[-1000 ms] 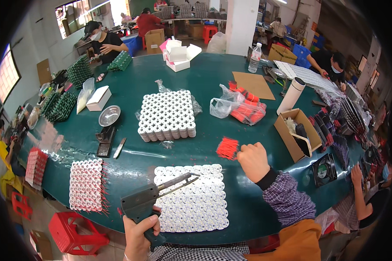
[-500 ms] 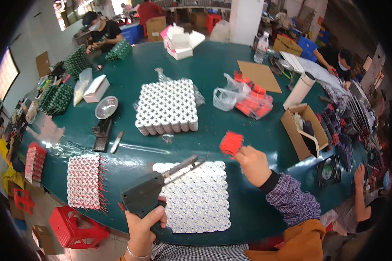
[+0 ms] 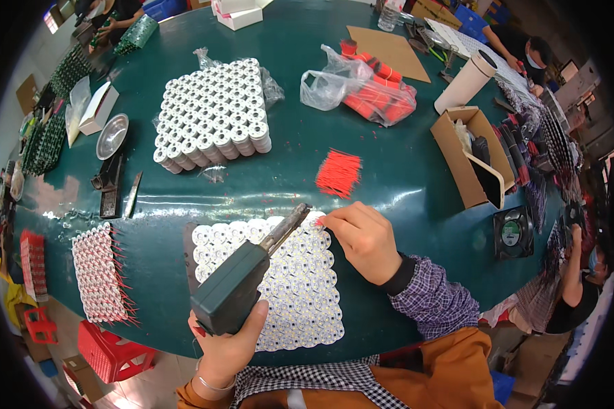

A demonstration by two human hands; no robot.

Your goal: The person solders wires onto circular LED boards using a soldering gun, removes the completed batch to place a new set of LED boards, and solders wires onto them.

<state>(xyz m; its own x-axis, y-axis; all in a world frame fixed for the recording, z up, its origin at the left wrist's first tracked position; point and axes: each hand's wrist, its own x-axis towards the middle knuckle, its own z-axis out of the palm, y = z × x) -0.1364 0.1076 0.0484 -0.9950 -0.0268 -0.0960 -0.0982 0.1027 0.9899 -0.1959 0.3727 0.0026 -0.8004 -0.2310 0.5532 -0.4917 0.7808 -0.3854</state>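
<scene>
My left hand [image 3: 230,346] is closed around the handle of a dark green soldering gun [image 3: 228,290]. The gun's metal tip reaches over the far right corner of a panel of round white LED boards [image 3: 303,293]. At that same corner, my right hand [image 3: 367,242] pinches a short red wire [image 3: 319,221], its end close to the gun's tip. Most of the wire is hidden by the fingers. Just beyond the right hand lies a loose pile of short red wires [image 3: 339,173] on the green table [image 3: 389,307].
A block of stacked white cylinders [image 3: 211,112] stands farther back. Near it are a bag of red bundles [image 3: 378,95], an open cardboard box [image 3: 460,153], a white flask [image 3: 467,82] and a fan [image 3: 514,233]. Leftward lie a wired panel [image 3: 99,273], a metal dish [image 3: 112,136] and a knife [image 3: 134,194].
My right hand has come from the red wire pile to the panel's far right corner with a wire. The soldering gun's tip has moved to that corner too. The head view has shifted.
</scene>
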